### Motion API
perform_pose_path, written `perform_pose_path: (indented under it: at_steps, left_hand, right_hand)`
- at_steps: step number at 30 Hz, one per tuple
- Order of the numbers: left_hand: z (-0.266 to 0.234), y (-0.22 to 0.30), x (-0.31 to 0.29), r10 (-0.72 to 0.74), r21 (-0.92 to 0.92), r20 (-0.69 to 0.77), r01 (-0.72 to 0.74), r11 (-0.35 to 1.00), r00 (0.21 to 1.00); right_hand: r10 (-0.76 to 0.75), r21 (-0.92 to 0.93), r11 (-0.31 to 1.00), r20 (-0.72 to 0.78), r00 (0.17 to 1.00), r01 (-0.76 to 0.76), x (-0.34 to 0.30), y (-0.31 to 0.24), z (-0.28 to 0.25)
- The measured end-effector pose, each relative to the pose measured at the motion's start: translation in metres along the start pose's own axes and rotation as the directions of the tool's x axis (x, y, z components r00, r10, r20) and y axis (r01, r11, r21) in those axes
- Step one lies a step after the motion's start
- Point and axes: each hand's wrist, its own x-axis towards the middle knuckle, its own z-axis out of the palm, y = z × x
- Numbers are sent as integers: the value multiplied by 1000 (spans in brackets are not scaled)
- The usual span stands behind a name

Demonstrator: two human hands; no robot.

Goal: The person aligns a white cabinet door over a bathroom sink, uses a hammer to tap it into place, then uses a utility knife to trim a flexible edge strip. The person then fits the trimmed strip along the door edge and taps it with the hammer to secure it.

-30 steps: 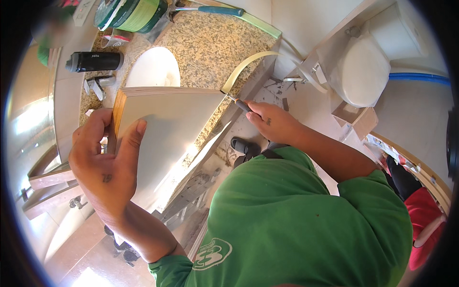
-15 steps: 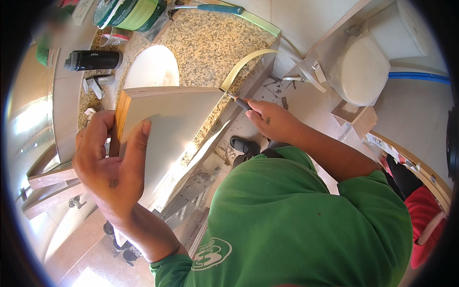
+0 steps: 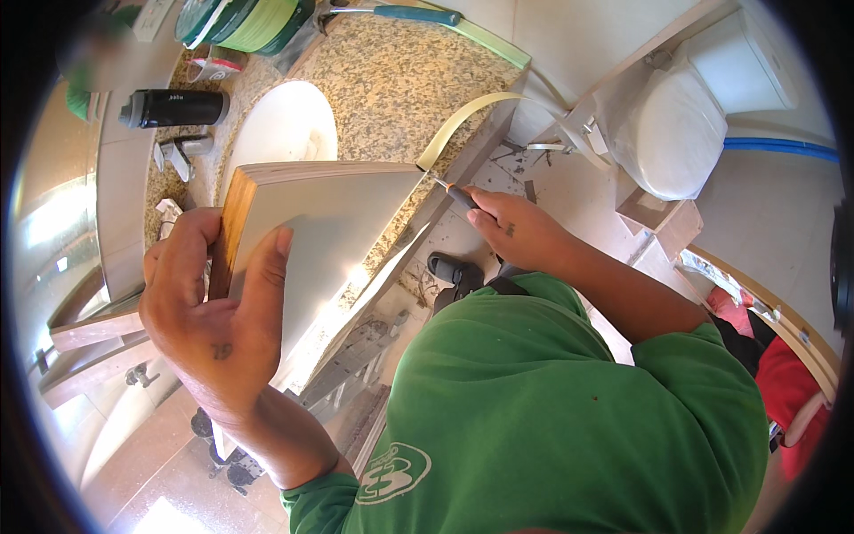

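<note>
My left hand (image 3: 218,316) is closed round the near-left edge of a pale board (image 3: 325,222) with bare wood sides. Its thumb lies on the broad face and its fingers are behind. The board stands tilted over the granite countertop (image 3: 382,71). In my right hand (image 3: 518,230) is a thin screwdriver (image 3: 461,196) with a black and orange handle. Its metal tip reaches the board's far right corner. From that same corner a cream strip of edge banding (image 3: 467,109) curls away to the right, past the counter's edge.
A white basin (image 3: 283,125) is partly behind the board. Around it are a black bottle (image 3: 178,109), a faucet (image 3: 185,153), a green bucket (image 3: 253,22) and a hammer (image 3: 416,14). A toilet (image 3: 672,125) stands at the right. Another person's red garment (image 3: 792,383) shows at the far right.
The board and my left hand have shifted slightly right, and the left thumb lies further over the face. My right hand and screwdriver have moved slightly right and down. The red garment has shifted.
</note>
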Motion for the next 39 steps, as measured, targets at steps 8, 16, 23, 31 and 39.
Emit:
perform_pose_path:
  at_steps: [8,16,23,31,39]
  left_hand:
    - [0,-3,0,-7,-14,-8,7,1000,1000]
    - [-4,-5,5,33,47,4,-33,998,999]
    - [-4,-4,6,32,79,7,-32,996,999]
    - [-1,-4,4,58,46,-20,-57,997,998]
    - [-1,-3,2,14,24,3,-14,1000,1000]
  right_hand:
    - [-42,-26,999,-20,999,42,-3,-5,-1]
    - [3,-48,999,3,1000,-3,6,-3,-2]
    - [103,-19,995,20,995,-102,19,-2,2]
    - [56,40,997,53,997,-59,21,-13,-4]
    - [9,79,997,-95,995,-1,9,-1,7]
